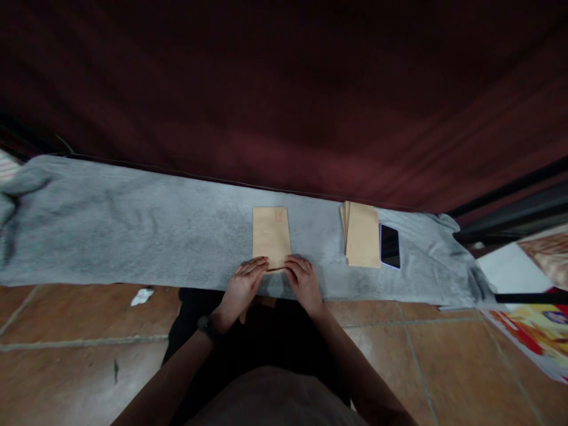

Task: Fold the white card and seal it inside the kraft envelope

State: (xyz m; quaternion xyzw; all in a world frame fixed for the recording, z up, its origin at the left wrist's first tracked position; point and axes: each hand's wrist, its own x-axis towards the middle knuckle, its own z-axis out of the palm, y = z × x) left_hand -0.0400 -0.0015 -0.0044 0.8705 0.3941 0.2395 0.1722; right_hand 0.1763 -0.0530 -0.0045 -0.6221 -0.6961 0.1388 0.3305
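Note:
A brown paper envelope (271,234) lies flat on the grey towel (133,231) in front of me. My left hand (243,285) rests its fingertips on the envelope's near left corner. At the near right corner, my right hand (304,281) presses down with curled fingers. The near edge of the envelope looks slightly lifted between the two hands. A dark watch band sits on my left wrist.
A stack of similar brown envelopes (361,234) lies to the right, with a dark phone (389,246) beside it. A maroon curtain (284,89) hangs behind the towel. A crumpled white scrap (142,296) sits on the tiled floor (66,355). Colourful printed sheets (536,331) lie at far right.

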